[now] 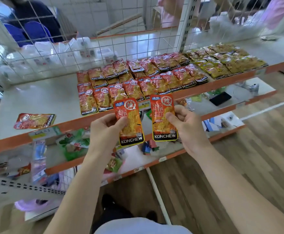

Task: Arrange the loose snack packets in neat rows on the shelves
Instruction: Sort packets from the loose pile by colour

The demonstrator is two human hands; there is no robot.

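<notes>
Two red packets were held up side by side just in front of the top shelf (pixel 45 98). The left packet (pixel 129 121) was pinched at its left edge between the thumb and fingers of the left hand (pixel 104 130). The right packet (pixel 164 117) was gripped the same way at its right edge by the right hand (pixel 186 125). Both stood upright with the print facing the person, a little apart from each other and clear of the shelf. Just beyond them the red rows (pixel 138 85) lay flat and overlapping, running from mid-shelf to the right, where the yellow rows (pixel 222 61) took over. Left of the red rows the shelf was bare except for one loose packet (pixel 35 121), lying sideways near the front edge and well apart from the rest. The step in hand looked like bringing this pair to the shelf. The next move would probably call for laying each one flat, logo toward the front, at the left end of the red rows and square with its neighbours, and the sideways one would then need fetching. Wire mesh (pixel 104 48) backed the shelf, and the lower shelves (pixel 163 159) held mixed goods.
</notes>
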